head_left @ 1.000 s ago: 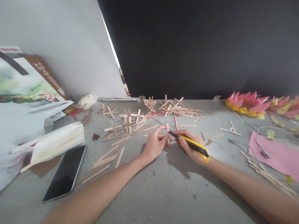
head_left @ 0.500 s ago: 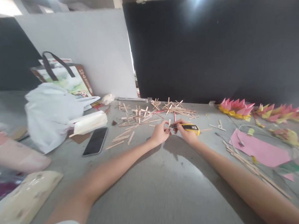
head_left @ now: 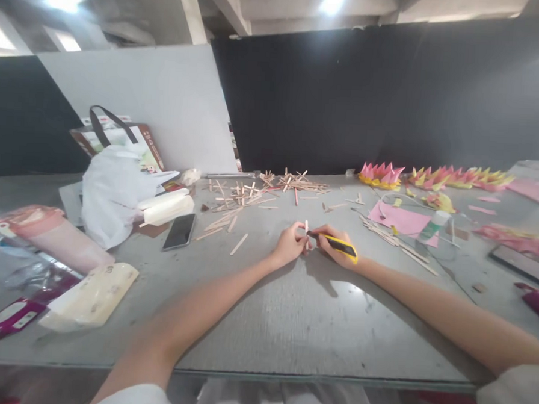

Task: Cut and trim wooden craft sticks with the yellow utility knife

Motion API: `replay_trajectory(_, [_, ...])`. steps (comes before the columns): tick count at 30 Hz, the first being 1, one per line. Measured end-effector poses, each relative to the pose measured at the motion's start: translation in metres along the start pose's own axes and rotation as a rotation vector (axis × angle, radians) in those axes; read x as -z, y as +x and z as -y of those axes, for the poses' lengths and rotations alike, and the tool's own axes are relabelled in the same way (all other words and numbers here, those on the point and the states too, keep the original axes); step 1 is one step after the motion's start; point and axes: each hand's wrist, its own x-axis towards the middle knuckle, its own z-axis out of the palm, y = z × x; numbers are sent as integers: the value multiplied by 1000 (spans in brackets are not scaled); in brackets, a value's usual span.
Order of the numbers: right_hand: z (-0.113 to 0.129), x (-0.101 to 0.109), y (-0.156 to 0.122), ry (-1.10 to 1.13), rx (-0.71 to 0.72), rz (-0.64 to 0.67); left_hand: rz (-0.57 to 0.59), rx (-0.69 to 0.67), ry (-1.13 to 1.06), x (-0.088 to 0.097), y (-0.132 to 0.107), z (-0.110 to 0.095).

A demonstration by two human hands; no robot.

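Observation:
My left hand (head_left: 291, 245) is closed around a short wooden stick (head_left: 307, 225), whose pale tip pokes up above the fingers. Opposite it, my right hand (head_left: 337, 244) grips a yellow and black utility knife (head_left: 342, 247). The knife's front end points left and meets the stick, though fingers partly cover the contact. Both hands are held close together over the grey table (head_left: 263, 322). Beyond them lies a pile of wooden sticks (head_left: 247, 193), many of them crossed over one another. One loose stick (head_left: 239, 244) rests to the left of my left hand.
On the left are a phone (head_left: 179, 231), a white plastic bag (head_left: 111, 194), a pink tumbler (head_left: 64, 236) and a tissue pack (head_left: 93, 295). To the right lie pink paper (head_left: 397, 219), long sticks (head_left: 398, 244) and a pink-yellow paper flower (head_left: 381, 175). A black panel (head_left: 369, 105) stands behind.
The camera view has tilted up and pulled back, showing the table's front edge and more items at right. Both hands keep their hold; the knife now slants more downward to the right.

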Motion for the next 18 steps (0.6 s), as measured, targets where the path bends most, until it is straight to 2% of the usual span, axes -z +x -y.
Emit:
replay_trajectory(4, [2, -3, 6, -49, 72, -21, -59, -5, -32, 5, -3, 5])
replay_trajectory(12, [2, -2, 6, -150, 172, -20, -21, -24, -53, 4, -1, 3])
replay_trajectory(18, [4, -3, 6, -194, 246, -97, 10, -44, -55, 3, -1, 8])
